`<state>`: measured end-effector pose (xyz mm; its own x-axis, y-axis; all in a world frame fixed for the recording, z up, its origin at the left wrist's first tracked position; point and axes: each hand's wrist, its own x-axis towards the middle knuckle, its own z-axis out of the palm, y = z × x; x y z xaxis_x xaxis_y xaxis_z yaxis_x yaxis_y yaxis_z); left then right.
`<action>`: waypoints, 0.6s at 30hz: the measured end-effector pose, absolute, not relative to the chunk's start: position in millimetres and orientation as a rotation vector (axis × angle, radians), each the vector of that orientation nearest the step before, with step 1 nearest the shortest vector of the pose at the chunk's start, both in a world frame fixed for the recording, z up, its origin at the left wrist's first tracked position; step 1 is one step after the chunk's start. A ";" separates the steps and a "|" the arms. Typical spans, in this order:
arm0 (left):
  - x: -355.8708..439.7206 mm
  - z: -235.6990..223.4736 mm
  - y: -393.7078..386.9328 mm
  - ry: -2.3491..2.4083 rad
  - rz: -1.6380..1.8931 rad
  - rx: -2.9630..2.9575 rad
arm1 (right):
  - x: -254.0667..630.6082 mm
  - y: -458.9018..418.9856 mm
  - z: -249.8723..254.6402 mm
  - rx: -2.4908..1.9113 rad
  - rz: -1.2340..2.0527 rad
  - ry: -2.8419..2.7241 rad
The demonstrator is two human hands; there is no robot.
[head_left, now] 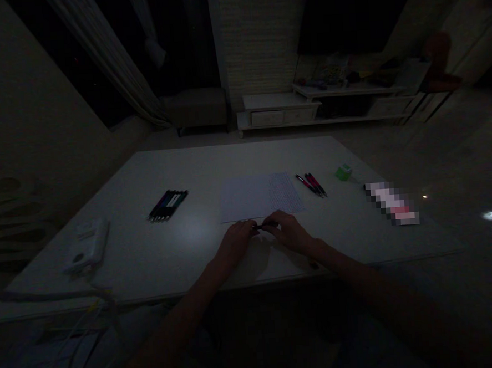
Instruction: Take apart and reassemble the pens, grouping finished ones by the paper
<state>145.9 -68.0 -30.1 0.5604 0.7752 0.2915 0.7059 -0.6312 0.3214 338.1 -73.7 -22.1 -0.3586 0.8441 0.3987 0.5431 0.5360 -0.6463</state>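
My left hand (235, 242) and my right hand (289, 231) rest close together at the near side of a white table (187, 171). Both hold a short dark pen (265, 225) between their fingertips, and much of it is hidden by my fingers. Just beyond my hands lies a sheet of paper (261, 197), its right part covered in dense print or writing. A bundle of dark pens (168, 205) lies to the left of the sheet. Several pink-and-black pens (310, 185) lie to its right.
A small green cube-shaped object (343, 172) and a pixelated, blurred object (391, 203) lie on the table's right side. A white power strip (87, 246) with cables sits at the left edge. Low white cabinets (278, 110) and a padded stool (195, 109) stand beyond the table.
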 end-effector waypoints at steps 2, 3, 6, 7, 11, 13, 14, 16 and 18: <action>145.4 -29.6 -67.3 1.254 0.626 2.638 | 336.6 -73.2 -22.1 -1.223 0.630 -1.998; 145.2 -29.1 -67.0 1.242 0.628 2.648 | 335.9 -73.1 -21.3 -1.279 0.682 -1.970; 145.5 -27.7 -66.8 1.204 0.613 2.679 | 334.1 -73.6 -16.2 -1.388 0.790 -1.891; 145.8 -27.4 -66.8 1.204 0.603 2.683 | 333.5 -74.2 -14.4 -1.401 0.800 -1.872; 146.7 -27.6 -66.6 1.196 0.562 2.696 | 331.3 -75.8 -11.2 -1.409 0.779 -1.874; 146.3 -27.7 -66.6 1.179 0.557 2.704 | 330.4 -75.4 -12.4 -1.414 0.782 -1.880; 146.0 -27.6 -66.8 1.172 0.561 2.710 | 330.0 -74.9 -13.4 -1.415 0.802 -1.869; 145.1 -26.8 -67.5 1.158 0.566 2.731 | 329.4 -73.7 -15.6 -1.426 0.890 -1.819; 144.3 -25.8 -68.2 1.144 0.543 2.764 | 329.2 -72.5 -17.1 -1.447 1.005 -1.751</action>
<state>144.3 -68.2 -25.8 0.6537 0.7007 0.2857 0.6645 -0.7122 0.2263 329.2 -72.5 -17.1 -0.1835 0.9830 0.0084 0.4885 0.0986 -0.8670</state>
